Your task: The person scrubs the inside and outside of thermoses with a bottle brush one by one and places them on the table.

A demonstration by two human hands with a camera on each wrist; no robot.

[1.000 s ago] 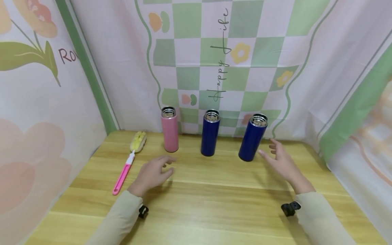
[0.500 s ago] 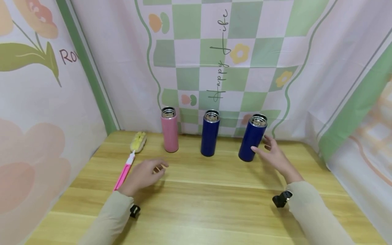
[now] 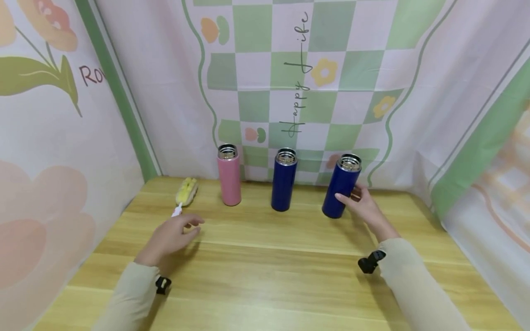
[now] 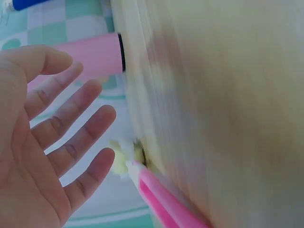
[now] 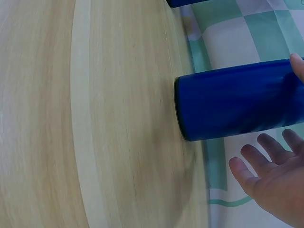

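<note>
My right hand (image 3: 366, 208) is at the right-hand blue bottle (image 3: 340, 188), thumb over its near side and fingers by its right side. In the right wrist view a gap shows between the loosely bent fingers (image 5: 256, 161) and the upright blue bottle (image 5: 237, 102). My left hand (image 3: 169, 236) is held over the cleaning brush, with nothing in its spread fingers. It hides most of the pink handle in the head view; the yellow-and-white brush head (image 3: 186, 191) shows beyond it. The left wrist view shows the pink handle (image 4: 164, 202) past the fingertips.
A pink bottle (image 3: 229, 177) and a second blue bottle (image 3: 283, 181) stand lidless in a row along the back of the wooden table (image 3: 265, 276). Right behind them hangs a checked curtain (image 3: 285, 69). More curtains close off both sides.
My left hand has drawn back leftward, from near the pink bottle to over the brush handle. My right hand has moved left, up to the right-hand blue bottle. The bottles have stayed put.
</note>
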